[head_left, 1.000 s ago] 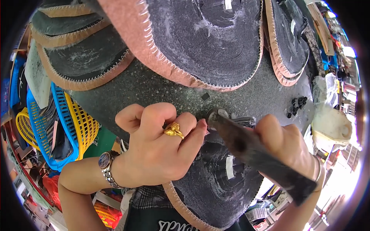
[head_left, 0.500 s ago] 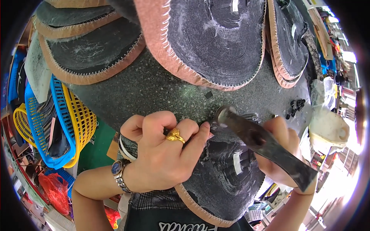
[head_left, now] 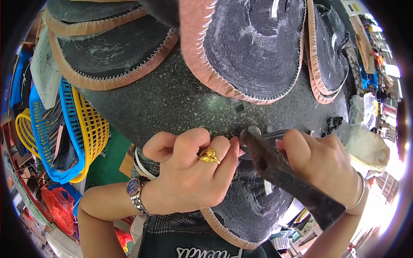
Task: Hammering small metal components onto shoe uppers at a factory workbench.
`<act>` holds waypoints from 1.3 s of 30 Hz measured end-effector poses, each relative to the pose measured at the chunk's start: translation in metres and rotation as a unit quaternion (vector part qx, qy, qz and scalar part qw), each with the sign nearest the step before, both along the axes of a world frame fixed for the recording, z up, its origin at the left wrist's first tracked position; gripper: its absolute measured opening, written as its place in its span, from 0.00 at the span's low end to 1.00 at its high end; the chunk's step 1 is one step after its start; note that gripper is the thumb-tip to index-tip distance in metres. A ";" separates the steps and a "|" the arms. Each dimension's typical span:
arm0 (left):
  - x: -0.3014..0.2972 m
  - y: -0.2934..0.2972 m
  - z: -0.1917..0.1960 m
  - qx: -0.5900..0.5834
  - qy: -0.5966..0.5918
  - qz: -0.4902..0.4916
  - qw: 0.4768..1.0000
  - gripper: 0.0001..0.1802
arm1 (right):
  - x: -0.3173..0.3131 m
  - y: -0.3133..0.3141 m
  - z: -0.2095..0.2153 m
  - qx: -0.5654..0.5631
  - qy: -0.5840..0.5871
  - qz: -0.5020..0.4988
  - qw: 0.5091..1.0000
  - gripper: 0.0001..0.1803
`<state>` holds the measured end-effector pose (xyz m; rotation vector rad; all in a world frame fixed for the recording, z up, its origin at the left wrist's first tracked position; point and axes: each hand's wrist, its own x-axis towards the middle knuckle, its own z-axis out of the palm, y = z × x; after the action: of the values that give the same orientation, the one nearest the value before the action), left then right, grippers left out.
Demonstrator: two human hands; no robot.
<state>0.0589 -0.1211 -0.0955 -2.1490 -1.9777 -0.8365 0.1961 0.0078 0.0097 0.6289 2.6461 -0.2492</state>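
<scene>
My left hand (head_left: pixel 189 172) is closed, its fingertips pinched on the near edge of a black fabric shoe upper (head_left: pixel 245 213) with a brown stitched rim. That piece hangs over the work surface's front edge, toward my lap. In my right hand (head_left: pixel 322 165) is a dark metal hammer (head_left: pixel 297 185), its handle mostly hidden by my fingers. The hammer's round face is down at the worktop (head_left: pixel 185 99), right beside my left fingertips. Whether it touches the upper cannot be made out.
More brown-rimmed black uppers lie across the far side: a large one (head_left: pixel 254 56), others at right (head_left: pixel 329 51) and left (head_left: pixel 112 51). Small black scraps (head_left: pixel 333 124) sit at right. Blue (head_left: pixel 56 167) and yellow baskets (head_left: pixel 97 129) stand at left, near a red plastic bag (head_left: pixel 58 208).
The hammer has turned steeper, its far end swinging down and left, and its face sits closer to my left fingertips. My right hand has shifted with it. The whole view has shifted slightly.
</scene>
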 end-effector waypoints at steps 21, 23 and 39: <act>0.022 -0.003 0.001 -0.046 -0.200 0.113 0.972 0.13 | 0.042 -0.001 -0.029 -0.126 0.116 -0.071 0.983 0.13; 0.021 -0.001 0.002 -0.049 -0.206 0.113 0.971 0.13 | 0.039 0.001 -0.030 -0.149 0.126 -0.084 0.977 0.12; 0.001 0.016 0.009 -0.116 -0.586 -0.073 0.798 0.11 | 0.087 -0.034 -0.024 -0.082 0.539 -0.253 0.799 0.11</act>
<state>0.0599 -0.1055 -0.0866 -2.0642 -2.3948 -2.5427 0.2829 -0.0263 -0.0138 1.4669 3.3161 -1.3306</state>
